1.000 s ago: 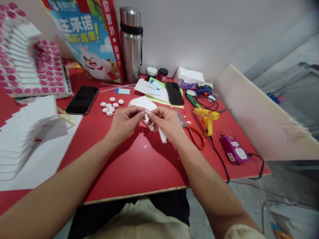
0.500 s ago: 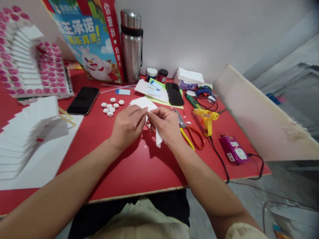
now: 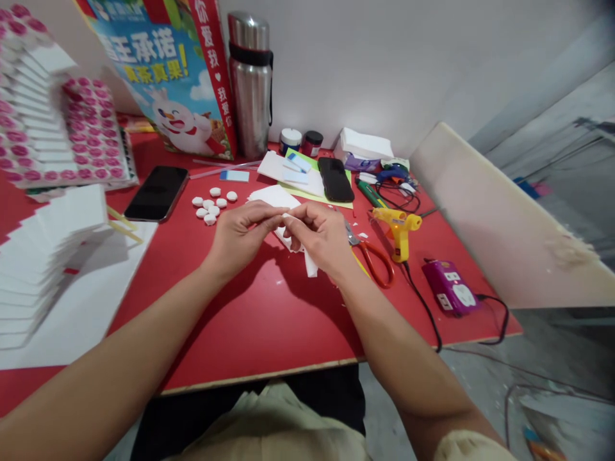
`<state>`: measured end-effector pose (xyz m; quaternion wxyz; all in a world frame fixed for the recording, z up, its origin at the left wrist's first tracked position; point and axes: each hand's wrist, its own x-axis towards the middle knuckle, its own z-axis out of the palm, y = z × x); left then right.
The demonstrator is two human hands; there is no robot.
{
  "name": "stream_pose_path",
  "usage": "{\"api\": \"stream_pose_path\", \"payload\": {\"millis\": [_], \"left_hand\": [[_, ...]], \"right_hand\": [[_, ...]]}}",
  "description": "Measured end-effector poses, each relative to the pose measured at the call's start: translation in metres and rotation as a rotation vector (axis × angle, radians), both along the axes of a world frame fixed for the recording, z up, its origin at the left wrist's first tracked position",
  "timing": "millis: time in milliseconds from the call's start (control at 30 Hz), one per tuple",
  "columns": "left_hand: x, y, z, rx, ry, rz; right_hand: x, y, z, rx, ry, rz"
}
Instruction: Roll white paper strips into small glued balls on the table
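Observation:
My left hand (image 3: 240, 235) and my right hand (image 3: 321, 235) meet above the red table (image 3: 269, 320), fingertips pinched together on a white paper strip (image 3: 310, 262) that hangs down below my right hand. Just behind the hands lies a white sheet (image 3: 271, 195). Several small white discs (image 3: 211, 203) sit to the left of it. Red-handled scissors (image 3: 372, 256) lie right beside my right hand.
A yellow glue gun (image 3: 400, 229) and a purple power socket (image 3: 451, 291) stand to the right. Two phones (image 3: 157, 192) (image 3: 335, 179), a steel flask (image 3: 250, 83), a printed box (image 3: 168, 77), small jars (image 3: 291, 139) and stacked white cards (image 3: 52, 243) with pink stickers (image 3: 91, 134) surround the hands.
The hands stay pinched on the strip, with only small finger shifts; the strip dipped and rose slightly. The view shifted a little.

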<state>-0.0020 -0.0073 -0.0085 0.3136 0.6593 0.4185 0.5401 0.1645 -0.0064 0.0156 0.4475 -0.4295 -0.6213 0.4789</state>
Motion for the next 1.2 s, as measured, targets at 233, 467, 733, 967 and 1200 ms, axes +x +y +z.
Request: {"api": "stream_pose_path", "payload": {"millis": [233, 467, 733, 967, 1200], "left_hand": [[-0.002, -0.003, 0.002, 0.211, 0.24, 0.063], [0.0, -0.003, 0.0, 0.223, 0.265, 0.103], [-0.002, -0.002, 0.0, 0.17, 0.243, 0.052], [0.005, -0.003, 0.0, -0.129, -0.086, -0.003], [0.012, -0.004, -0.004, -0.287, -0.345, 0.056]], "right_hand": [[-0.002, -0.001, -0.001, -0.114, 0.108, 0.003], [0.005, 0.013, 0.004, -0.619, 0.336, 0.216], [0.008, 0.011, 0.0, -0.548, 0.376, 0.301], [0.0, 0.006, 0.0, -0.304, 0.211, 0.079], [-0.004, 0.0, -0.005, 0.035, -0.192, -0.098]]}}
